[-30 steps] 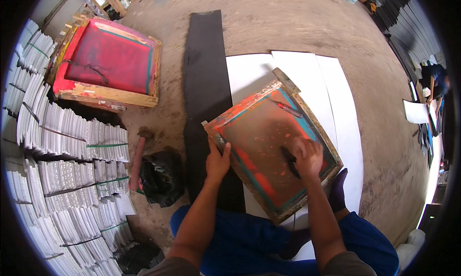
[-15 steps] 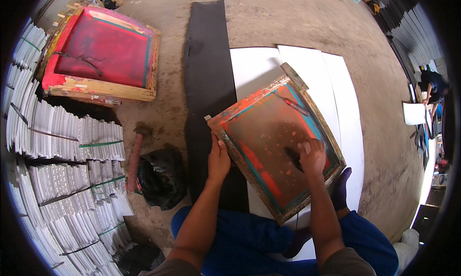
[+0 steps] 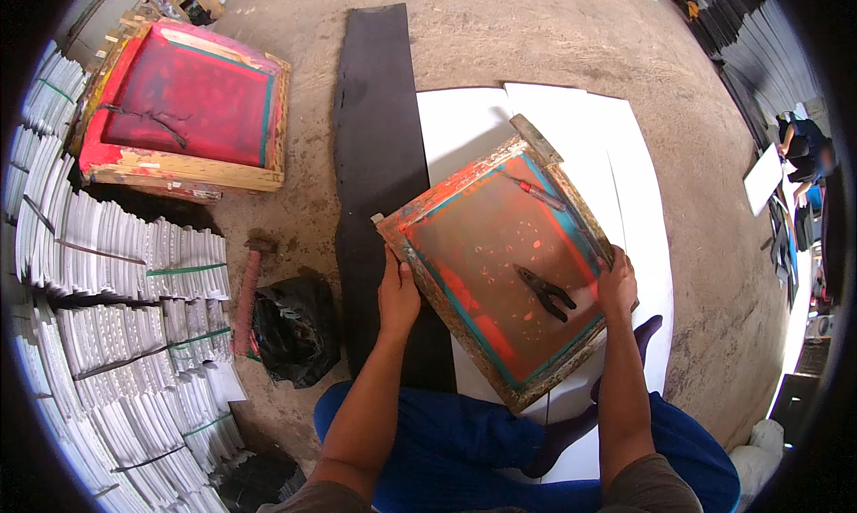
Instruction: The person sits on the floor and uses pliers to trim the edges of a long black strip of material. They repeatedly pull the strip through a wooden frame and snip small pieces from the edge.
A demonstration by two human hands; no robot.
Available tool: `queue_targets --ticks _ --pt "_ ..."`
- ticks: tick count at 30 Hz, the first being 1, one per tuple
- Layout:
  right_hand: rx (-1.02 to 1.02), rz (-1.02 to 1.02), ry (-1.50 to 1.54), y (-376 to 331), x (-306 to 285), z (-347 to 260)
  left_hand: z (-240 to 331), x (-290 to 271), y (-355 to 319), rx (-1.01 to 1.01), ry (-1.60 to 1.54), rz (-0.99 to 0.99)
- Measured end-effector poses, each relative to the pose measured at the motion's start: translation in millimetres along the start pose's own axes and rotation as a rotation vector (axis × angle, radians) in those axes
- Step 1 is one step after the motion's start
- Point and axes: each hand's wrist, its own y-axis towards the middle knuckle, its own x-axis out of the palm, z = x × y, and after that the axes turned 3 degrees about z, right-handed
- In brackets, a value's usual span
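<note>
A screen-printing frame with a worn wooden rim and orange-stained mesh is tilted over my lap. My left hand holds its left rim, the thumb along the edge. On the opposite rim, my right hand is closed around the wood, its fingertips partly hidden. Pliers with dark handles lie loose on the mesh, near my right hand. Farther up, a red-handled screwdriver rests along the teal border. A short wooden block sticks out at the far corner.
White sheets and a long black sheet lie beneath and beyond the frame. At left are a red screen frame, a hammer, a black plastic bag and strapped white stacks. Another person handles sheets at far right.
My right hand has let go of the pliers, leaving them on the mesh, and moved right onto the rim. My left hand keeps its hold. The other person's white sheet has tilted.
</note>
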Motion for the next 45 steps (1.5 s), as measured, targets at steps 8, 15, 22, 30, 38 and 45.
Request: queue_targets --ticks 8,15,22,30,38,45 --pt "0.146 -0.085 -0.046 -16 -21 -7 4 8 -3 0.206 -0.008 -0.001" --pt "0.098 -0.014 -0.028 -20 -7 9 -3 11 1 0.198 0.001 0.013" --pt "0.080 0.007 -0.022 -23 -7 8 7 8 -1 0.172 0.067 -0.021" --pt "0.138 -0.028 -0.012 -27 -12 6 -1 9 3 0.193 0.026 -0.032" --pt "0.134 -0.048 -0.003 -33 -17 7 10 5 1 0.174 -0.022 -0.075" --pt "0.163 -0.079 -0.031 -43 -24 9 13 4 -1 0.203 -0.085 -0.104"
